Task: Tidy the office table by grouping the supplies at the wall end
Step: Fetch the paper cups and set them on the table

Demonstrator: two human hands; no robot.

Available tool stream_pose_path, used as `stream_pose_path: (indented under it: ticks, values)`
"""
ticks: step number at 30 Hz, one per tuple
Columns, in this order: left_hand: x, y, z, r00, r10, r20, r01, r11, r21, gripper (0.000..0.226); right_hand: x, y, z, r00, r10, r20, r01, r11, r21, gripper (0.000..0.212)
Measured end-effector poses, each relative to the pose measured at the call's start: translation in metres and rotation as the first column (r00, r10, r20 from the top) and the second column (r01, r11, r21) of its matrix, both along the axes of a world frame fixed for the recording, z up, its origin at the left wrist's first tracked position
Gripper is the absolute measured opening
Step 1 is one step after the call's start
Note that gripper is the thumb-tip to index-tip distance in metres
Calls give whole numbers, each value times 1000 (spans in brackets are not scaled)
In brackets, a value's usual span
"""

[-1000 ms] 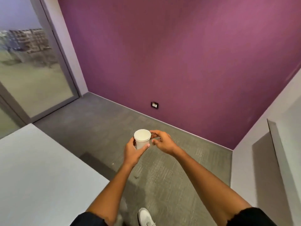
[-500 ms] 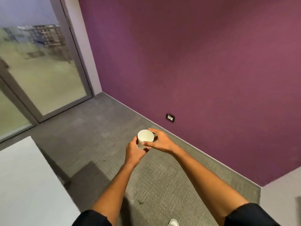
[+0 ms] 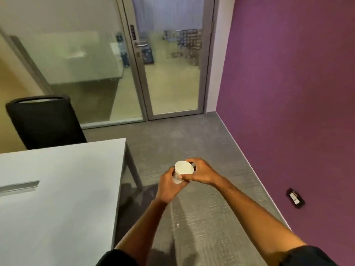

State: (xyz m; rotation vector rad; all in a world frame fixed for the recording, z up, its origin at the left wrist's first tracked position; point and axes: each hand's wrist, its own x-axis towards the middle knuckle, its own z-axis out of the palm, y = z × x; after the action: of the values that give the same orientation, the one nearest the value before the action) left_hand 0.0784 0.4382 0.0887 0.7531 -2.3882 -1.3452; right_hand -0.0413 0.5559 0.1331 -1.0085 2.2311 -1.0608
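Note:
A small white paper cup (image 3: 183, 168) is held in front of me above the carpet, its mouth tilted toward the camera. My left hand (image 3: 168, 187) grips its lower body from below. My right hand (image 3: 200, 172) curls round its rim and side from the right, thumb across the front. The white office table (image 3: 63, 189) lies to my left; its visible top shows no supplies.
A black chair (image 3: 44, 121) stands behind the table's far corner. A glass door (image 3: 171, 60) and glass wall close the far side. The purple wall (image 3: 292, 93) runs along the right, with a socket (image 3: 294, 198) low down. Grey carpet (image 3: 182, 139) lies between table and wall.
My view has swung left, bringing the table, chair and glass door into sight. Both hands kept hold of the cup, and the right hand has closed further round it.

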Motion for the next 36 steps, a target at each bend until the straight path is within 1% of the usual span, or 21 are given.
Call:
stream_pose_path:
  ticks: [4,6,9,12,14,16,18,20,25,27,28,29,30,31,33,36]
  values:
    - [10,-32,7,988,150,-39,-150,989,3,63,-16,-62,-5,984,181,1,-180,982,56,70]
    - [20,-48,10,972,232,-47,-231,973,21,57,-16,-95,-9,965,263,-2,-262,962,80,75]
    - [40,-70,9,929,361,-87,-360,933,31,50,-4,-143,-14,916,399,-37,-396,915,80,81]
    - [62,-95,5,871,479,-106,-479,877,34,38,20,-193,-21,858,514,-12,-511,855,83,83]
    - [78,-116,0,830,548,-102,-550,835,17,40,39,-225,-28,828,561,7,-560,825,80,85]
    - [95,-137,-8,784,612,-106,-612,790,36,41,58,-254,-33,801,598,30,-599,798,67,88]
    - [111,-161,-15,718,690,-87,-688,723,54,46,77,-286,-36,766,641,45,-642,762,82,91]
    - [123,-180,-18,669,741,-66,-740,672,44,55,92,-314,-37,724,687,53,-689,717,107,91]
    - [168,-223,-27,540,842,-26,-841,540,40,64,137,-380,-46,613,789,39,-787,606,120,88]
    - [187,-231,-33,473,881,-15,-879,473,54,63,157,-399,-54,562,826,46,-825,555,110,81]
    - [197,-233,-40,433,901,-25,-898,434,68,60,166,-408,-55,535,843,47,-842,529,103,72]
    - [205,-234,-42,401,916,-23,-911,402,91,59,175,-414,-56,513,857,52,-857,507,96,60]
    - [213,-236,-49,367,930,-36,-923,369,106,60,184,-423,-57,486,871,65,-872,479,96,47]
    - [220,-239,-56,325,945,-19,-938,325,119,64,193,-430,-59,462,884,74,-885,455,102,37]
    - [231,-244,-71,266,964,25,-953,259,160,74,209,-447,-67,420,905,62,-904,412,114,28]
    - [245,-255,-86,206,976,66,-961,189,204,78,230,-473,-81,346,937,40,-932,339,131,22]
